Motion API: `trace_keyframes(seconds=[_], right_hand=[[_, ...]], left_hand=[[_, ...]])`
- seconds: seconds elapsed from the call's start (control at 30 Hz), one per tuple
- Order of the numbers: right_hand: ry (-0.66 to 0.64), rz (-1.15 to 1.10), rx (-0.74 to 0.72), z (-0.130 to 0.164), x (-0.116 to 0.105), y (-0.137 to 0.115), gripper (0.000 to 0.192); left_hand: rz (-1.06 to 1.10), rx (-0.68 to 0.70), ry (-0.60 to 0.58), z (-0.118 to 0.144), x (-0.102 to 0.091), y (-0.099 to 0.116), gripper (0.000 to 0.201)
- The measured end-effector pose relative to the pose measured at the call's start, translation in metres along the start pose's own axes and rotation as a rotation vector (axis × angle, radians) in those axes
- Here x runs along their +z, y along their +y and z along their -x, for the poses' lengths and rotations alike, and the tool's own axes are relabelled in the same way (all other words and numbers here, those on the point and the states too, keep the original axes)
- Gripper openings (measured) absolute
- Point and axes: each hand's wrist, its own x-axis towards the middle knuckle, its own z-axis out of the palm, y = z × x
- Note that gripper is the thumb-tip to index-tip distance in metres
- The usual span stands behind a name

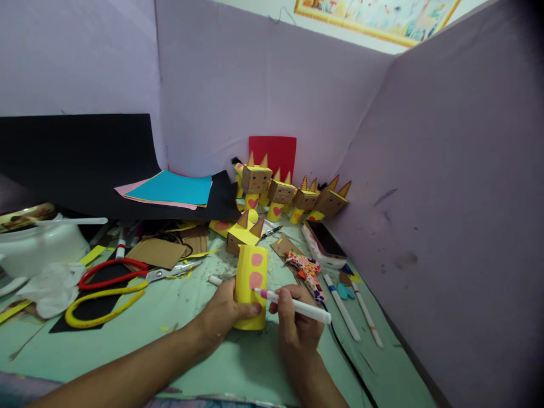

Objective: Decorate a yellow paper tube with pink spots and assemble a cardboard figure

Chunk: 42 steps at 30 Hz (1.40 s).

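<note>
My left hand [223, 315] grips a yellow paper tube [250, 283] that stands upright on the green table [127, 334]. Two pink spots mark the tube's front. My right hand [297, 326] holds a white marker [297, 306] with a pink tip, and the tip touches the tube just below the lower pink spot. Right behind the tube stands a yellow box figure [243, 233] with brown pointed ears.
Several brown box figures [293, 195] line the back wall before a red sheet [274, 152]. Red scissors [127, 272] and yellow scissors [100, 309] lie left. A phone [325, 241], markers [342, 309] and patterned scraps [306, 271] lie right. Blue paper [174, 188] rests on black sheets.
</note>
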Motion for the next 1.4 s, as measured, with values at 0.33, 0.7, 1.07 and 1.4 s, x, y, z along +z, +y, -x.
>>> trace_keyframes(seconds=[0.33,0.7,1.07,1.4], right_hand=[[-0.017,0.013,0.026,-0.0006,-0.0001,-0.002,0.025],[0.017,-0.005,0.076,-0.0007,0.0022,-0.0048,0.028],[0.094,0.008,0.065,-0.0033,0.002,-0.0066,0.028],[0.091,0.014,0.067,-0.0021,0.0012,-0.006,0.026]], left_hand=[[0.006,0.003,-0.006,0.0003,-0.0002,-0.0015,0.051],[0.018,-0.007,0.002,0.0014,0.0,0.0005,0.05],[0.006,-0.037,0.023,0.0012,0.0017,0.0032,0.054],[-0.009,-0.038,0.023,0.0017,0.0019,0.0031,0.052]])
